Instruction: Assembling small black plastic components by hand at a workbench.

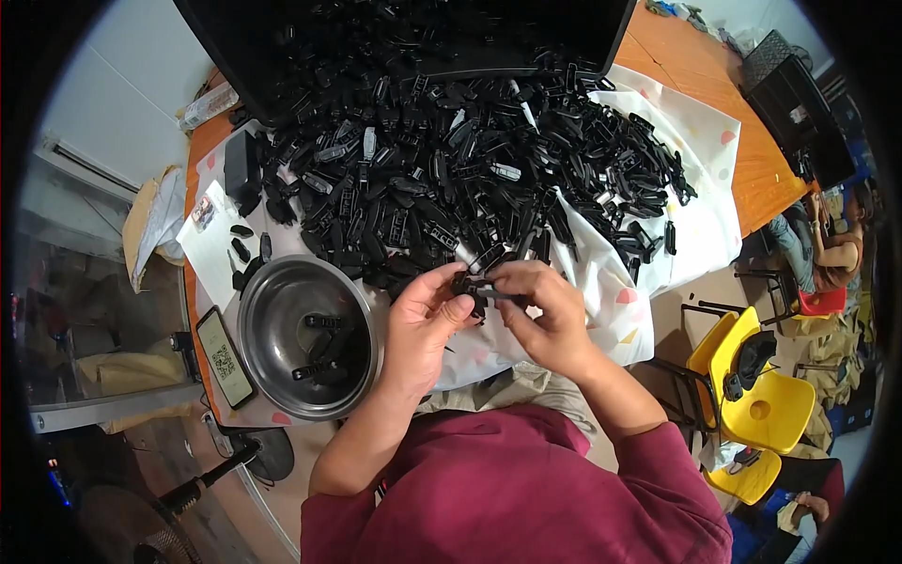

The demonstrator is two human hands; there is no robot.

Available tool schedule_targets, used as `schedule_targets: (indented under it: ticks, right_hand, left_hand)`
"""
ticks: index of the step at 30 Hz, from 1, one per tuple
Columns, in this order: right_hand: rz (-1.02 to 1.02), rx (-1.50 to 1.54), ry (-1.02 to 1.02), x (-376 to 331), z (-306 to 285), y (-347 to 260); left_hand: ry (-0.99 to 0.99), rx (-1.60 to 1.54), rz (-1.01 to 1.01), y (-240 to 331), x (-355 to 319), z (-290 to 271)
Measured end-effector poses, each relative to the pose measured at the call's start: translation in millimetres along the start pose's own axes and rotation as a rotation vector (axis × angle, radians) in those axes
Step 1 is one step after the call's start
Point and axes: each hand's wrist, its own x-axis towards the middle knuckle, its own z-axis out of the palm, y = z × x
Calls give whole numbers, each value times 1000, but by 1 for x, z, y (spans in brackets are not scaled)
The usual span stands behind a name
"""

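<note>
My left hand [421, 320] and my right hand [543, 315] meet over the front edge of the table, both gripping one small black plastic part [476, 287] between fingers and thumbs. Just beyond them spreads a big heap of similar black plastic parts [470, 160] on a white spotted cloth [695, 188]. To the left of my left hand stands a round metal bowl [268, 329] with a few black parts [324, 348] lying in it.
A black tray or crate [244, 38] lies at the back under the heap. A phone [224, 357] lies left of the bowl. Yellow chairs [766, 404] stand at the right, and another person [832, 244] sits beyond the orange table [752, 141].
</note>
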Motion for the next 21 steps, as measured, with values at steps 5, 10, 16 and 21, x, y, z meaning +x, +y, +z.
schedule_targets:
  ticks: [5,10,16,21]
  right_hand:
    - [-21,-23,-63,-7,-5,-4]
    - [234,340,90,-13,-5,-14]
    - [-197,-296,-45,-4,-17,-14]
    - [-225,-360,-118,-11,-20,-16]
  left_hand:
    - [15,114,90,3,-4,7]
    - [-35,224,158,3,-10,9]
    - [5,251,164,4,-15,9]
    - [-144,1051,559,17,-14,-2]
